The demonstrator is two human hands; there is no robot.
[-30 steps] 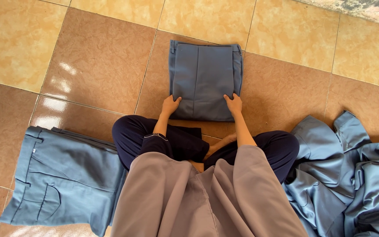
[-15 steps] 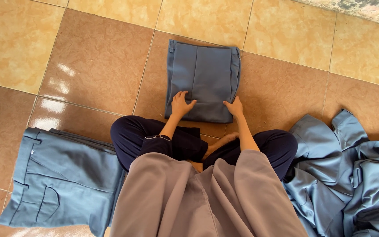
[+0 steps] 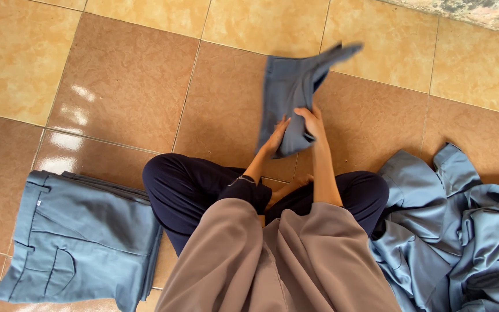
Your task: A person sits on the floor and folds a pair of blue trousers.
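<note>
A folded blue-grey garment (image 3: 290, 92) is lifted off the tiled floor in front of me, tilted, with its far corner flapping up to the right. My left hand (image 3: 275, 138) grips its near lower edge from the left. My right hand (image 3: 311, 120) grips the same bundle from the right, fingers curled over the cloth. Both hands are close together above my crossed legs in dark trousers (image 3: 203, 185).
A stack of folded blue-grey trousers (image 3: 82, 231) lies on the floor at my left. A loose heap of blue-grey clothing (image 3: 457, 219) lies at my right. Tan and brown floor tiles (image 3: 122, 86) stretch ahead; a rough wall base (image 3: 480, 11) is at top right.
The folded garment lay flat on the floor under both hands; now both hands have gathered and lifted it, and it is tilted in the air.
</note>
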